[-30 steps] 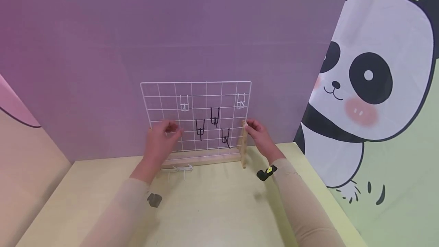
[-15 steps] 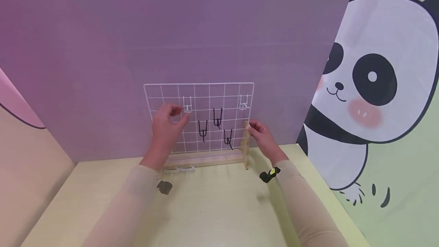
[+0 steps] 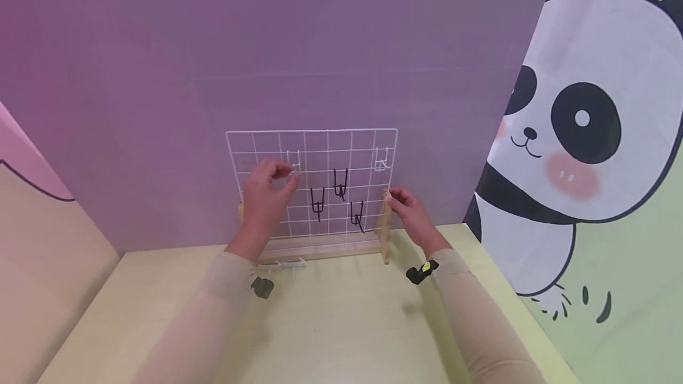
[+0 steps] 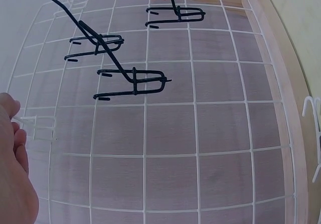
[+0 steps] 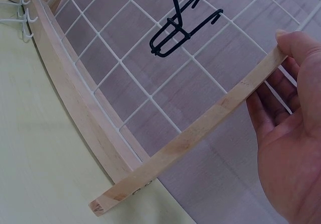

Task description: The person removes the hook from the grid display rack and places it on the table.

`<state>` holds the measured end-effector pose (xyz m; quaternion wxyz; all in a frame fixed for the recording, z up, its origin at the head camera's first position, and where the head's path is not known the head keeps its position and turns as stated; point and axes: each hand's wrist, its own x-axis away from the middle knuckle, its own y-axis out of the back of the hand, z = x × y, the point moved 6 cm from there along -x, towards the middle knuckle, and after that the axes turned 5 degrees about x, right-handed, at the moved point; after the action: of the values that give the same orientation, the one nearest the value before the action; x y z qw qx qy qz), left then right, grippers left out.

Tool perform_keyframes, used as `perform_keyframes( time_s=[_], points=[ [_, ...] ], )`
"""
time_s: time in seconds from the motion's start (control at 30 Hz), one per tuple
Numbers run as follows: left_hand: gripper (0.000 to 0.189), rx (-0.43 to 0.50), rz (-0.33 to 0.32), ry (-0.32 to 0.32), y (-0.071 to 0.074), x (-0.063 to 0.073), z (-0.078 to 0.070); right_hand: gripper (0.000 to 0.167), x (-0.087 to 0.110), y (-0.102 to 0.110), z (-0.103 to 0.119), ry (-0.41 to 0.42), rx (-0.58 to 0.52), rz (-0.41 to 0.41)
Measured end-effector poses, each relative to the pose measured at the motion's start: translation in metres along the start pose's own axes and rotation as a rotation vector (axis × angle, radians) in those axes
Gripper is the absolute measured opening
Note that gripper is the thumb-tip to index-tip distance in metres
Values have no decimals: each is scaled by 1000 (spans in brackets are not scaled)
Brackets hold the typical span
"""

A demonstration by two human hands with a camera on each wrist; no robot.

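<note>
A white wire grid panel stands in a wooden stand at the back of the table. My left hand is at the upper left of the grid, thumb and fingertips pinching the prong of a white hook hung there. My right hand grips the top of the stand's right upright, thumb on the front and fingers behind. Between the hands hang three black hooks, one of them the nearest to my left hand. Another white hook hangs at the grid's upper right.
Loose white hooks lie on the table in front of the stand's base, below my left forearm. A purple wall panel rises close behind the grid. On the right is a wall with a panda picture.
My left hand has risen from the lower left of the grid to the upper left white hook and now pinches it. The right hand keeps its grip on the upright.
</note>
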<state>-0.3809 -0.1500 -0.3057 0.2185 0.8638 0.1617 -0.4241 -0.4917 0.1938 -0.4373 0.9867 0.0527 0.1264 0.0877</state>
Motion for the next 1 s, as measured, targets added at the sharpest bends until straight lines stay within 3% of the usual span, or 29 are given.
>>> perform_keyframes(
  time_s=[0.77,1.0],
  points=[
    [5,-6,-25,-98,4,-3,-3,35,2,0,-2,-15,29,3],
    [5,-36,-60,-144,10,-10,-7,38,0,0,-1,-21,36,11]
  ],
)
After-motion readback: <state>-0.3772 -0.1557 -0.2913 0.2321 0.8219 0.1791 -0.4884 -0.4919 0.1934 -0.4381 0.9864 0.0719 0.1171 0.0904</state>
